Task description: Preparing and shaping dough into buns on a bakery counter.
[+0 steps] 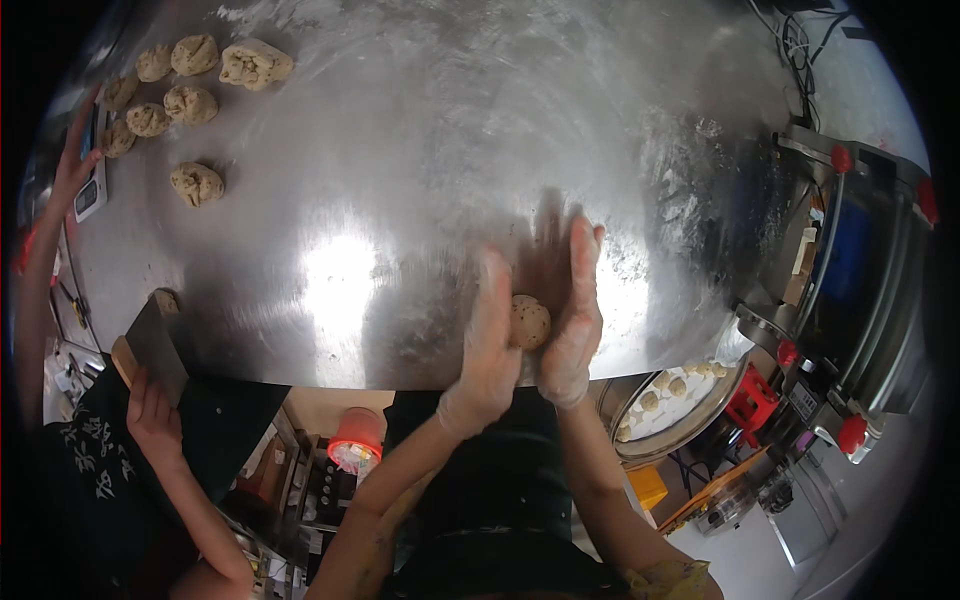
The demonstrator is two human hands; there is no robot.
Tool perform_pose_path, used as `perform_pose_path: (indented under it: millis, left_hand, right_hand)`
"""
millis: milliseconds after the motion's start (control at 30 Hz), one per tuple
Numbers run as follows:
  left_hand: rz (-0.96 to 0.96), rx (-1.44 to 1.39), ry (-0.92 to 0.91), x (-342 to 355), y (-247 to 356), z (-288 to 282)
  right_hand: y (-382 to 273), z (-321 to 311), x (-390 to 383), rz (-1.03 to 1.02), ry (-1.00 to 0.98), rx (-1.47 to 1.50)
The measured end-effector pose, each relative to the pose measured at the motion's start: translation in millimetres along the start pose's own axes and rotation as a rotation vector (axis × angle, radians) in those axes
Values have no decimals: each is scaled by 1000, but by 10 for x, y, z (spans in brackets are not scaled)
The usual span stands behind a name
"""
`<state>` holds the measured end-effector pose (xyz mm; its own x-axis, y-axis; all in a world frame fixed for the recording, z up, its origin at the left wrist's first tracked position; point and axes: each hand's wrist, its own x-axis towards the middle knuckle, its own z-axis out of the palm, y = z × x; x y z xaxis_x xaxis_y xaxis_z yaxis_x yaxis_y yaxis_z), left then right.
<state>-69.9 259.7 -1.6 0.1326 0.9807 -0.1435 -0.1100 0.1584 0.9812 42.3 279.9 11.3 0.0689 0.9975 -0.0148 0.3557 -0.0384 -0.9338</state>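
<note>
A round ball of speckled dough (530, 322) sits on the steel worktable (420, 200) near its front edge, between my two hands. Along its left side stands my left hand (487, 345), in a clear thin glove, fingers straight and pointing away from me. My right hand (573, 330), gloved the same way, flanks the ball on the right with its fingers stretched out. Both palms face inward, edges down by the table, and neither hand's fingers wrap round the dough. Whether both palms press on the ball I cannot tell.
Several rough dough pieces (190, 105) lie at the far left, near a white scale (90, 195). A co-worker's hand (153, 415) holds a dough scraper (155, 350) by a small dough piece. On the right are a round tray (688, 425) of dough balls and a roller machine (850, 270).
</note>
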Motion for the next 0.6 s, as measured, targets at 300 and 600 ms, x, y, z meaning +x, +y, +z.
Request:
perform_pose_path:
  millis: [300,600]
  left_hand:
    - [30,-45,-115,-68,97,-42]
    - [-47,-6,-114,-70,92,2]
  right_hand:
    - [-44,-27,139,3,-64,-12]
    - [-144,-27,218,66,-170,-7]
